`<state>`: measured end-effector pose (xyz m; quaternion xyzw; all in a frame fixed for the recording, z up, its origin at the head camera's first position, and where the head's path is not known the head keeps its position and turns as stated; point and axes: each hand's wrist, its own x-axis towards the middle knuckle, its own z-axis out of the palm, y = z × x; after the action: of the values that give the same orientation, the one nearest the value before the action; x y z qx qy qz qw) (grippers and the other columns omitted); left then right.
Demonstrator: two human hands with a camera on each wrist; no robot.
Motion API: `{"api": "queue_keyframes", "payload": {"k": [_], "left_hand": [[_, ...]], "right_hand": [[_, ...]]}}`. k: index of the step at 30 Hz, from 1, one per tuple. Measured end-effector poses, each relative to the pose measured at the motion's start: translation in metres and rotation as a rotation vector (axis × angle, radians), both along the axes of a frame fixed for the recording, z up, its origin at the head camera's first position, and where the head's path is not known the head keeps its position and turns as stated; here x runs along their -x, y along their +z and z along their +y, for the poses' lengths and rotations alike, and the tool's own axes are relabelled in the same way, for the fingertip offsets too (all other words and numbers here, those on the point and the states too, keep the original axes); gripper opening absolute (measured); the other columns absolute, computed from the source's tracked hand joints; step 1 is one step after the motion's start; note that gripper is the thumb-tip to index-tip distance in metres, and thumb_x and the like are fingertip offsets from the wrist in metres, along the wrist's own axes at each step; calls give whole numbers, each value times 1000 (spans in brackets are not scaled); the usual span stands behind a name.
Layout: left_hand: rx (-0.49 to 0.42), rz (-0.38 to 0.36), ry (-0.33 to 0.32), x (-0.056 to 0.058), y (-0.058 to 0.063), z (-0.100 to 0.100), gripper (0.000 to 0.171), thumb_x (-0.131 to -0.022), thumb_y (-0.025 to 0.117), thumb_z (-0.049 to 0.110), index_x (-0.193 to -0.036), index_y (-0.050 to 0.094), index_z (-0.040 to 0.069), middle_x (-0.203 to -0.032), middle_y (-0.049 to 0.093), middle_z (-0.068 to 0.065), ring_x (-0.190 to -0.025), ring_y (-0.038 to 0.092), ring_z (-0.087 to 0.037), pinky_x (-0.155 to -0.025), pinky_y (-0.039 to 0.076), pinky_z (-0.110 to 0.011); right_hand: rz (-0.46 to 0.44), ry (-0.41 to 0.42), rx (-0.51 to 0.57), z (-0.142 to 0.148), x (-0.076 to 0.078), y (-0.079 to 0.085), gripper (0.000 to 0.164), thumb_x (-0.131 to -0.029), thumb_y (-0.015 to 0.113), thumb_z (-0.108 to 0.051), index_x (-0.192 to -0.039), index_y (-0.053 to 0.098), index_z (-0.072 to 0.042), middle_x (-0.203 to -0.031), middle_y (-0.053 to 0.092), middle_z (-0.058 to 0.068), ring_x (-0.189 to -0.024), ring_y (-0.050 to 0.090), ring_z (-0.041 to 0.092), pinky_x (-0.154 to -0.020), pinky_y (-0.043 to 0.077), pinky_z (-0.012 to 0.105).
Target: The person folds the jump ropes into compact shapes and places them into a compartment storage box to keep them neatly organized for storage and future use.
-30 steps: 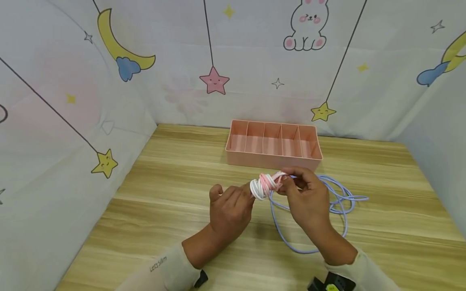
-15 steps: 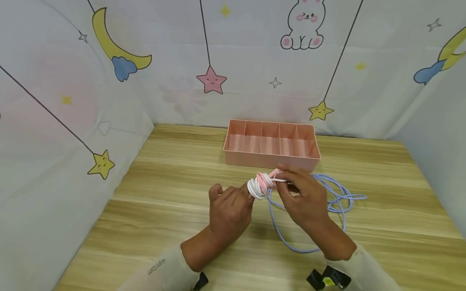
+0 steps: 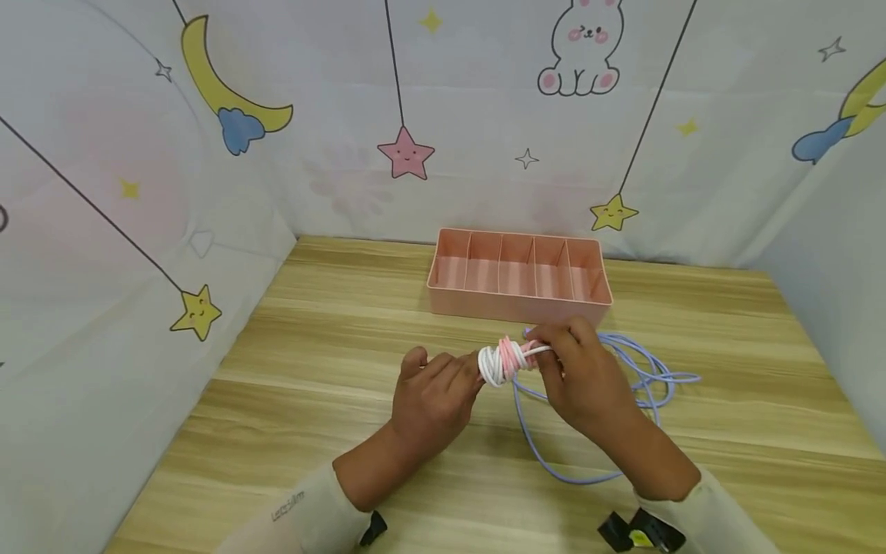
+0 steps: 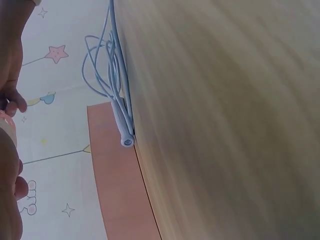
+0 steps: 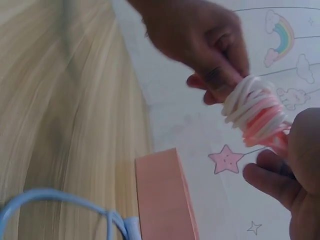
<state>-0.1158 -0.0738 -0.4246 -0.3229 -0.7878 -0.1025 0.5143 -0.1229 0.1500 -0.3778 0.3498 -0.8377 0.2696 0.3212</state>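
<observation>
A pink-and-white jump rope (image 3: 501, 363), its cord wound into a tight bundle, is held above the table between both hands. My left hand (image 3: 432, 400) grips its left end, with the fingers curled. At its right end, my right hand (image 3: 584, 377) pinches the pink end and a white strand running from the coils. In the right wrist view, white coils lie toward the left hand and pink coils (image 5: 262, 120) toward the right. A blue jump rope (image 3: 577, 482) lies loosely looped on the table, below and behind the right hand; its handle (image 4: 121, 122) shows in the left wrist view.
A pink divided box (image 3: 512, 305) stands at the back of the wood-grain table (image 3: 311, 308), just behind the hands. A printed cloth (image 3: 471, 92) with stars, a moon and a rabbit hangs behind it.
The right hand has shifted its hold on the bundle's right end, its fingers now folded further down over the strand. The left hand keeps its grip; the box and blue jump rope stay put.
</observation>
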Motion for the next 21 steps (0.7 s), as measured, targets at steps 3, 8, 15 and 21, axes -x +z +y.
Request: {"api": "queue_keyframes", "payload": {"k": [3, 8, 15, 21], "left_hand": [[20, 18, -4, 1, 1, -3, 18, -103, 61, 19, -106, 73, 6, -88, 76, 1, -70, 65, -12, -82, 33, -41], [35, 52, -15, 4, 0, -5, 17, -102, 62, 19, -106, 73, 7, -85, 75, 1, -70, 65, -12, -82, 34, -40], [53, 88, 18, 10, -2, -9, 15, -101, 63, 17, -103, 73, 6, -85, 74, 0, -70, 65, -13, -85, 35, -40], [51, -40, 135, 9, -6, -7, 20, -104, 58, 19, -97, 71, 6, -77, 71, 0, -61, 60, -14, -80, 39, -37]], "right_hand": [[-219, 49, 72, 1, -5, 6, 24, -90, 66, 15, -108, 60, 0, -99, 55, 11, -75, 66, 13, -60, 55, 26], [-577, 62, 157, 4, -11, 18, 16, -95, 61, 9, -94, 54, -6, -92, 55, 6, -79, 69, 12, -63, 57, 25], [-699, 158, 164, 16, -12, 26, 42, -86, 72, 5, -69, 40, -16, -116, 64, 4, -98, 65, 20, -65, 49, 30], [-606, 171, 102, 8, -16, 13, 41, -82, 68, 5, -67, 38, -18, -151, 47, 15, -136, 47, 40, -91, 46, 48]]}}
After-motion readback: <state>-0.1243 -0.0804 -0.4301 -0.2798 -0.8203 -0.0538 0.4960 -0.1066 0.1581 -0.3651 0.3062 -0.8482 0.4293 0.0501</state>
